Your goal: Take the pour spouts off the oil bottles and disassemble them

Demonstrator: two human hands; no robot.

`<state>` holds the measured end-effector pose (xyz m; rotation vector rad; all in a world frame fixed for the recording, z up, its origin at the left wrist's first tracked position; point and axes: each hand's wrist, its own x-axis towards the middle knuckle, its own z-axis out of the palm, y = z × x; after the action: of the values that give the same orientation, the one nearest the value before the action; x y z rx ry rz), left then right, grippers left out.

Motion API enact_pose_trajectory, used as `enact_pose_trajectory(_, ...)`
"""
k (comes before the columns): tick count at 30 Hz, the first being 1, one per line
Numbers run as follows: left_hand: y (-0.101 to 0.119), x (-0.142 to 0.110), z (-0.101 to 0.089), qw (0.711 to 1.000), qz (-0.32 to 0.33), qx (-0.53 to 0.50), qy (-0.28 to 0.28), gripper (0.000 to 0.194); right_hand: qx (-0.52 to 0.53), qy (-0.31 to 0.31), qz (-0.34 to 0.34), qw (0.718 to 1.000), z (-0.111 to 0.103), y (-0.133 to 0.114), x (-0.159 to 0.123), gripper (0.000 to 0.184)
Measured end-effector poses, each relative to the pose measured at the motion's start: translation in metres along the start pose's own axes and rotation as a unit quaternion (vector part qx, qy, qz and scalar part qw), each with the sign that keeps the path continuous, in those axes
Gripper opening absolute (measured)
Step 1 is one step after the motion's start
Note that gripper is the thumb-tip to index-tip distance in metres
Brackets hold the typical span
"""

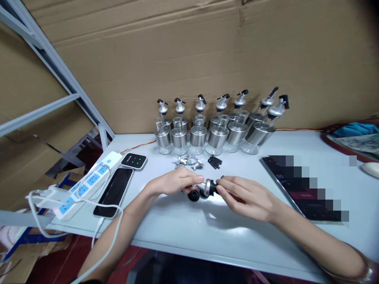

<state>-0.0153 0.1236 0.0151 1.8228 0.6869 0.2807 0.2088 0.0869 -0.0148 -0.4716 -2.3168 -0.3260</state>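
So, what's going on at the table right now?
A person has both hands on one bottle pourer: the left hand is at its silver spout end, the right hand at its black stopper end. Black stoppers sit just below the left hand's fingertips. Beyond the hands, loose silver spouts and black levers lie on the table. Behind those stand glass-and-steel bottles, some topped with pourers, others bare-necked.
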Motion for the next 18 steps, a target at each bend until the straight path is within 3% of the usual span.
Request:
enact_pose_trajectory(2, -0.003, 0.003, 0.004, 0.999, 0.018, 0.012, 0.03, 0.049, 0.041, 0.019, 0.029, 0.999, 0.002, 0.002, 0.0, 0.025)
enact_pose_trajectory(5, -0.009, 0.008, 0.011, 0.984, 0.078, 0.126, 0.099, 0.052, 0.158, 0.044, 0.195, 0.967, 0.005, 0.002, -0.002, 0.024)
enact_pose_trajectory(8, -0.013, 0.012, 0.016, 0.933, 0.13, 0.297, 0.158, 0.059, 0.254, 0.01, 0.329, 0.909, 0.008, -0.004, -0.002, 0.022)
enact_pose_trajectory(10, -0.014, 0.014, 0.017, 0.903, 0.145, 0.368, 0.166, 0.062, 0.255, -0.011, 0.357, 0.898, 0.008, -0.007, -0.002, 0.019)
enact_pose_trajectory(12, -0.014, 0.014, 0.016, 0.891, 0.15, 0.396, 0.161, 0.062, 0.206, -0.012, 0.343, 0.916, 0.007, -0.008, -0.002, 0.014)
enact_pose_trajectory(15, -0.014, 0.008, 0.005, 0.899, 0.151, 0.379, 0.159, 0.06, 0.129, -0.007, 0.233, 0.964, 0.002, -0.004, -0.003, 0.007)
enact_pose_trajectory(16, -0.014, 0.005, -0.001, 0.904, 0.149, 0.362, 0.172, 0.06, 0.102, 0.002, 0.192, 0.976, -0.001, -0.002, -0.004, 0.009)
enact_pose_trajectory(18, -0.014, -0.003, -0.015, 0.915, 0.111, 0.296, 0.249, 0.058, 0.058, 0.03, 0.151, 0.986, -0.006, 0.005, -0.005, 0.015)
